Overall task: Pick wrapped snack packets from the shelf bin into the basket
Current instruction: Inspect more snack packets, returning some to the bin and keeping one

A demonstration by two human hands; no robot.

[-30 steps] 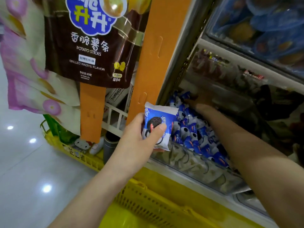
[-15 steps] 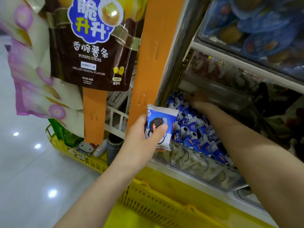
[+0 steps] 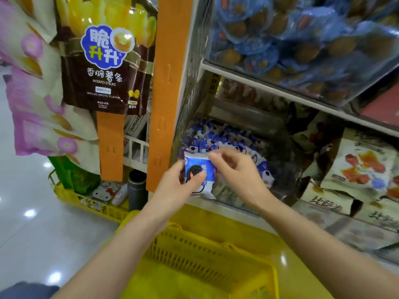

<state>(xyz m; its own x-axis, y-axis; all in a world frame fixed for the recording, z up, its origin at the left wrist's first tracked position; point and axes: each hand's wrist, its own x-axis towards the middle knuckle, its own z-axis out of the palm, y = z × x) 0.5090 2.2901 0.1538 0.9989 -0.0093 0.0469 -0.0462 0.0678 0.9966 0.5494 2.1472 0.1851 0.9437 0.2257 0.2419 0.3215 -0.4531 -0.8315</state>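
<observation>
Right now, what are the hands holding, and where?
Left hand grips the blue packet by its left side; right hand pinches its top edge.

A blue-and-white snack packet (image 3: 199, 174) printed with a dark round biscuit stands upright, pinched between fingers (image 3: 201, 175). Behind the fingers, the shelf bin (image 3: 228, 197) holds matching packets; below them sits the yellow basket (image 3: 216, 255).

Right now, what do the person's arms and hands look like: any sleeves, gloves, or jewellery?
Both forearms are bare as far as the frame shows, with no sleeves in view. The left hand and right hand wear no gloves. No rings, watch or bracelet are visible.
</observation>
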